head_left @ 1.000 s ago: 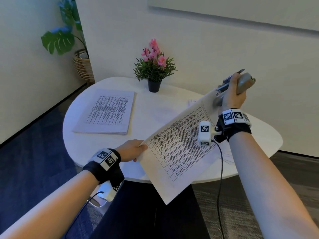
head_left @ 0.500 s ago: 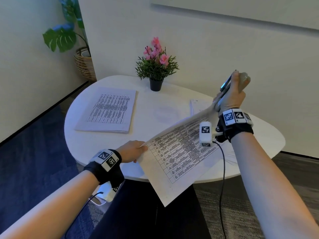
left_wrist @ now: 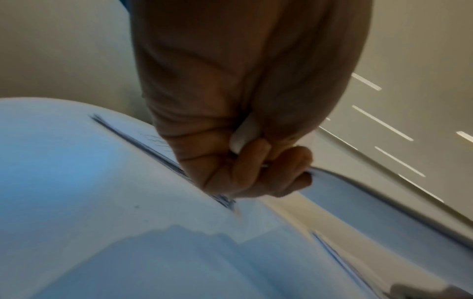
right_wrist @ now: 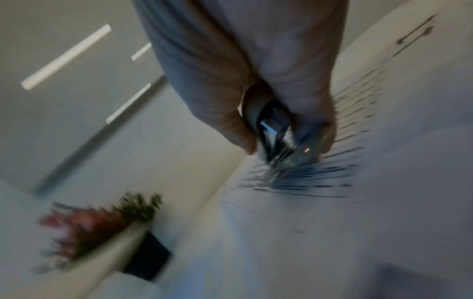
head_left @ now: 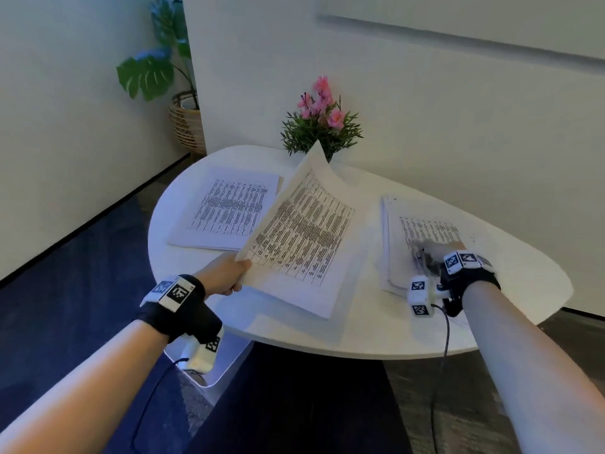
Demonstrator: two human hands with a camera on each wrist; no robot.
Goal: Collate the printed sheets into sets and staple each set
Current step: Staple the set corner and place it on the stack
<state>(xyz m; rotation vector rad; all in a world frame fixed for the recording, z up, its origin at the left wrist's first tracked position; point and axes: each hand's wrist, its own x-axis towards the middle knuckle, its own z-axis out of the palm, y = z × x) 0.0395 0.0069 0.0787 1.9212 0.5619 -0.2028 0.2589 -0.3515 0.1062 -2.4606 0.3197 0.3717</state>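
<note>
- Since half a second ago, right hand (head_left: 440, 253) has dropped from up by the wall, right of frame, down onto the right-hand paper stack (head_left: 397, 253); the stapler (right_wrist: 275, 129) came down with it.
- Held set of sheets (head_left: 301, 237) no longer spans both hands. Only the left hand (head_left: 226, 275) has it now, and the set has swung from lower centre up to mid-frame, its far corner lifted in front of the potted pink flowers (head_left: 322, 122).
- Left hand: fingers and thumb curled on the near left corner of the set, pinching it; the left wrist view shows the white paper edge between the fingers (left_wrist: 252, 161). The sheets arch, printed table facing up.
- Right hand: wrapped round the stapler, thumb one side, fingers the other, in the right wrist view. Stapler nose points down at the printed lines of the right-hand stack; view is blurred, so contact with the paper cannot be told.
- Second paper stack (head_left: 226, 213) lies flat at the left of the white round table (head_left: 360, 339), well apart from the right stack.
- Large-leaf plant in a wicker basket (head_left: 186, 126) stands on the floor, upper left of frame.
</note>
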